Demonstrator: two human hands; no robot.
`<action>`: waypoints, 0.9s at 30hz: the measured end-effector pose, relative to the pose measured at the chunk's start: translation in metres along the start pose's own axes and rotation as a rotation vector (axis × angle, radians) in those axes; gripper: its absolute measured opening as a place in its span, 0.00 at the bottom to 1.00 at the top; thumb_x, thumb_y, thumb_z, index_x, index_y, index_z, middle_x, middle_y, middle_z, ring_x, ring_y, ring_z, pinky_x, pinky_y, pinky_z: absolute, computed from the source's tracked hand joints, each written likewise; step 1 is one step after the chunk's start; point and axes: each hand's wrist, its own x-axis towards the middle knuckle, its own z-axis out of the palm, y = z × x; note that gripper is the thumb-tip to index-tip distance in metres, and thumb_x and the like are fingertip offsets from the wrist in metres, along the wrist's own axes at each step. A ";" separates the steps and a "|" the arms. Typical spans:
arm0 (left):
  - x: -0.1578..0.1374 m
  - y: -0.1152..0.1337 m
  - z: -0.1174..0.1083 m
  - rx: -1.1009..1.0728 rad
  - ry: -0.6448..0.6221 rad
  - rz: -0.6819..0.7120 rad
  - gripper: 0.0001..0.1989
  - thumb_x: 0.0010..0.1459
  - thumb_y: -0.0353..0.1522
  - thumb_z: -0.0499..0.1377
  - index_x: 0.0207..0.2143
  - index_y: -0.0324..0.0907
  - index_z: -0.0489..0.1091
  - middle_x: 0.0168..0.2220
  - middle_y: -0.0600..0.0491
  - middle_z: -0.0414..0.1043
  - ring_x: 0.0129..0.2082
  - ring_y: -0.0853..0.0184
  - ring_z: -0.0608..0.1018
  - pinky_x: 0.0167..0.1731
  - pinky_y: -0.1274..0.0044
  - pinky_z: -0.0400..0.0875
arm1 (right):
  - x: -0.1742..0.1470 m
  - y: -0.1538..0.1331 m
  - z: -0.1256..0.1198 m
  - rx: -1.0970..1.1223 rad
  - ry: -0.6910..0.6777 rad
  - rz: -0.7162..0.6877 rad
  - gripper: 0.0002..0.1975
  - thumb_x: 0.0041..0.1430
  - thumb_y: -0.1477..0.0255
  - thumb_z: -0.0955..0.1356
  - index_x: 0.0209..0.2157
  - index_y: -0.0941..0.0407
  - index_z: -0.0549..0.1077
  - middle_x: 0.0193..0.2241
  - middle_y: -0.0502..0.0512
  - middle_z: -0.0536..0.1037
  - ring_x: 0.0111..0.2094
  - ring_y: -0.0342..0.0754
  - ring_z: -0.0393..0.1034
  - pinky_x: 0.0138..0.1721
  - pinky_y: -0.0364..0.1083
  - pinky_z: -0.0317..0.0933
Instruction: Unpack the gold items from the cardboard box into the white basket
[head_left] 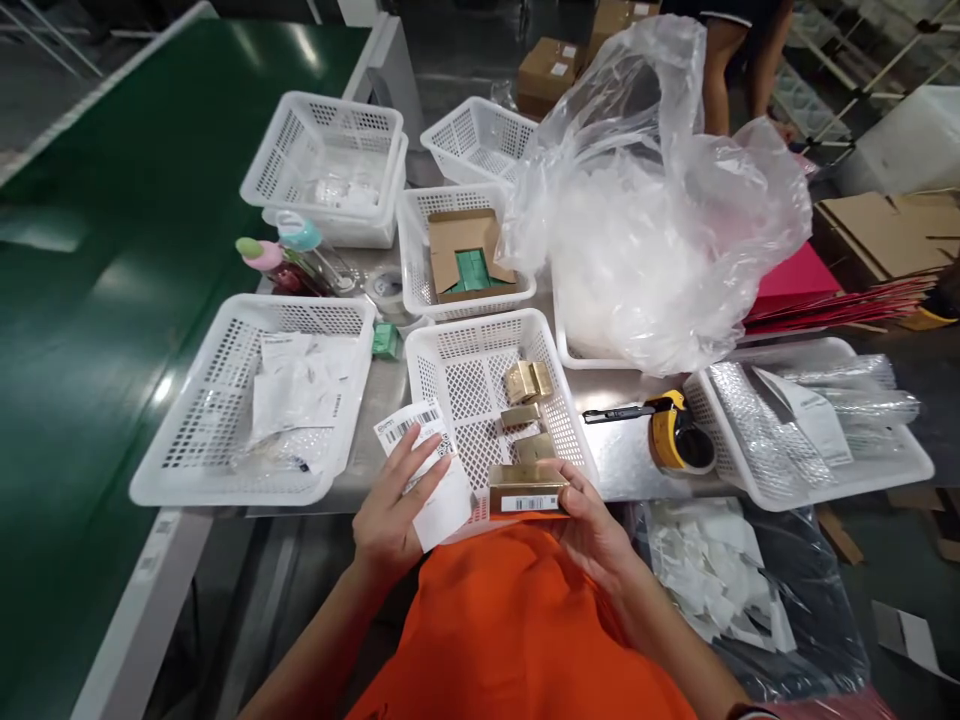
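My left hand (394,515) holds a white paper slip with barcodes (427,470) near the table's front edge. My right hand (592,525) grips a small gold box (525,490) with a white barcode label facing me. Both hands sit at the near rim of a white mesh basket (450,350) that holds a few more gold boxes (529,382).
White basket with papers (187,460) at left, basket with bubble wrap (885,470) at right, yellow tape dispenser (675,430) between. Big clear plastic bag (652,220) behind. Basket with cardboard and green boxes (411,260), empty baskets farther back. Green conveyor (112,230) at left. Another person's legs (739,60) at back.
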 end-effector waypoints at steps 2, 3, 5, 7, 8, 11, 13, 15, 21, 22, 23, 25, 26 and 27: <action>-0.001 0.000 -0.001 -0.002 0.004 -0.012 0.28 0.57 0.24 0.62 0.61 0.44 0.66 0.59 0.43 0.70 0.64 0.53 0.68 0.62 0.61 0.69 | 0.003 0.001 0.000 0.006 0.050 0.020 0.30 0.38 0.58 0.80 0.42 0.52 0.70 0.38 0.50 0.77 0.36 0.49 0.75 0.43 0.54 0.73; -0.003 -0.001 0.000 -0.004 0.013 -0.024 0.29 0.57 0.24 0.62 0.61 0.45 0.65 0.59 0.44 0.70 0.64 0.53 0.68 0.62 0.61 0.69 | 0.006 0.002 -0.001 0.002 0.077 0.026 0.31 0.37 0.58 0.80 0.42 0.52 0.70 0.38 0.51 0.77 0.36 0.49 0.75 0.42 0.54 0.72; -0.014 -0.007 0.008 -0.012 0.004 -0.065 0.30 0.57 0.22 0.60 0.62 0.46 0.64 0.60 0.44 0.68 0.65 0.54 0.66 0.63 0.60 0.68 | 0.018 0.007 -0.009 -0.059 0.146 0.004 0.33 0.35 0.59 0.80 0.43 0.52 0.69 0.40 0.52 0.76 0.38 0.50 0.74 0.43 0.54 0.71; -0.030 -0.016 0.023 -0.002 -0.113 -0.124 0.31 0.58 0.18 0.53 0.62 0.46 0.63 0.62 0.43 0.67 0.67 0.54 0.63 0.63 0.59 0.67 | 0.034 0.016 -0.021 -0.252 0.248 -0.075 0.36 0.33 0.61 0.80 0.45 0.52 0.66 0.43 0.54 0.75 0.42 0.52 0.73 0.46 0.54 0.70; -0.040 -0.021 0.033 0.017 -0.235 -0.166 0.32 0.57 0.16 0.50 0.62 0.44 0.63 0.63 0.42 0.65 0.69 0.54 0.60 0.63 0.58 0.66 | 0.043 0.021 -0.029 -0.394 0.295 -0.119 0.38 0.32 0.63 0.80 0.46 0.52 0.65 0.45 0.55 0.74 0.44 0.53 0.72 0.47 0.54 0.69; -0.065 -0.033 0.067 0.068 -0.763 -0.311 0.37 0.50 0.13 0.46 0.62 0.38 0.63 0.68 0.37 0.55 0.71 0.50 0.51 0.65 0.55 0.61 | 0.068 0.037 -0.054 -0.822 0.301 -0.208 0.40 0.34 0.70 0.77 0.51 0.53 0.62 0.48 0.58 0.71 0.47 0.56 0.69 0.48 0.57 0.68; -0.075 -0.037 0.083 0.035 -1.010 -0.339 0.37 0.48 0.13 0.47 0.60 0.38 0.65 0.67 0.39 0.57 0.69 0.50 0.56 0.65 0.57 0.60 | 0.081 0.045 -0.069 -1.030 0.245 -0.255 0.39 0.36 0.74 0.74 0.54 0.55 0.61 0.50 0.60 0.70 0.50 0.57 0.68 0.51 0.59 0.67; -0.078 -0.037 0.091 -0.001 -1.079 -0.321 0.35 0.49 0.14 0.48 0.58 0.42 0.68 0.64 0.44 0.64 0.65 0.56 0.66 0.63 0.63 0.66 | 0.091 0.050 -0.082 -1.173 0.190 -0.291 0.41 0.36 0.76 0.72 0.56 0.55 0.62 0.54 0.63 0.67 0.55 0.59 0.64 0.55 0.60 0.64; -0.086 -0.037 0.089 0.174 -0.650 -0.576 0.25 0.60 0.23 0.48 0.59 0.37 0.65 0.67 0.36 0.56 0.68 0.50 0.59 0.65 0.54 0.58 | 0.099 0.049 -0.097 -1.283 -0.105 -0.210 0.47 0.42 0.78 0.70 0.66 0.49 0.54 0.66 0.62 0.54 0.62 0.58 0.60 0.59 0.58 0.62; -0.089 -0.040 0.088 0.190 -0.544 -0.666 0.28 0.60 0.25 0.50 0.63 0.36 0.59 0.69 0.34 0.50 0.70 0.48 0.54 0.65 0.52 0.57 | 0.100 0.049 -0.098 -1.266 -0.144 -0.195 0.48 0.44 0.78 0.70 0.67 0.49 0.52 0.67 0.62 0.52 0.63 0.59 0.59 0.59 0.58 0.62; -0.092 -0.044 0.088 0.180 -0.449 -0.777 0.32 0.59 0.27 0.52 0.66 0.35 0.52 0.70 0.33 0.46 0.71 0.47 0.52 0.65 0.52 0.57 | 0.101 0.049 -0.099 -1.262 -0.174 -0.181 0.49 0.45 0.78 0.70 0.68 0.48 0.50 0.68 0.62 0.51 0.64 0.59 0.57 0.60 0.58 0.62; -0.099 -0.053 0.087 0.063 -0.357 -1.018 0.39 0.57 0.28 0.54 0.68 0.32 0.41 0.69 0.29 0.47 0.69 0.46 0.56 0.62 0.55 0.63 | 0.105 0.050 -0.101 -1.359 -0.208 -0.154 0.51 0.45 0.79 0.70 0.69 0.48 0.45 0.69 0.63 0.49 0.66 0.59 0.54 0.62 0.58 0.59; -0.102 -0.058 0.087 -0.029 -0.347 -1.115 0.39 0.57 0.28 0.54 0.68 0.32 0.40 0.66 0.29 0.54 0.66 0.48 0.63 0.60 0.57 0.66 | 0.108 0.050 -0.102 -1.448 -0.206 -0.145 0.52 0.45 0.80 0.70 0.69 0.50 0.45 0.69 0.65 0.49 0.67 0.59 0.53 0.64 0.58 0.57; -0.105 -0.063 0.087 -0.119 -0.342 -1.181 0.37 0.57 0.27 0.53 0.67 0.33 0.43 0.62 0.31 0.62 0.62 0.50 0.70 0.58 0.59 0.69 | 0.111 0.051 -0.103 -1.536 -0.192 -0.139 0.51 0.45 0.82 0.69 0.69 0.53 0.46 0.69 0.68 0.49 0.68 0.60 0.52 0.65 0.58 0.55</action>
